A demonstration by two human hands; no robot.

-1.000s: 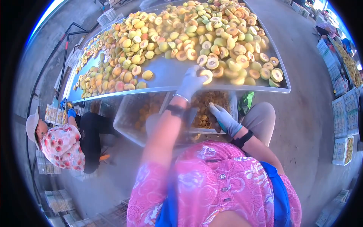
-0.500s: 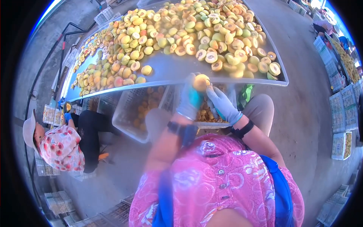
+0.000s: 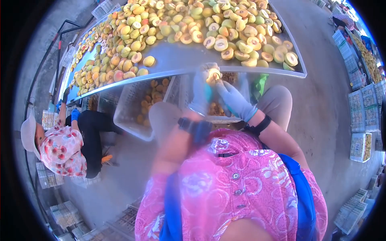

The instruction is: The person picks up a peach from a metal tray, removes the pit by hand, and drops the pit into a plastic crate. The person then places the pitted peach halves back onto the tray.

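Gloved, my left hand [image 3: 201,92] is closed round a yellow fruit [image 3: 213,76] just below the table's front rim. My right hand [image 3: 236,99], also gloved, has its fingertips pressed together at the fruit's near right side; whatever they pinch is too small to make out. Many halved and whole yellow-orange fruits [image 3: 183,24] lie on the metal table [image 3: 173,54] beyond my hands. Beneath my hands stands a crate [image 3: 219,119] with fruit pieces, partly hidden by my gloves and wrists.
A white crate [image 3: 124,108] with fruit stands left of my knees. Farther left sits a person [image 3: 62,150] in a hat and blue glove. A green bag [image 3: 259,86] hangs by my right knee. Stacked crates [image 3: 362,108] line the right side.
The fruit at my left hand shows a paler, uneven surface facing me, where a rounded one showed before. The table and hands appear slightly higher in view. The person at left now reaches toward the table.
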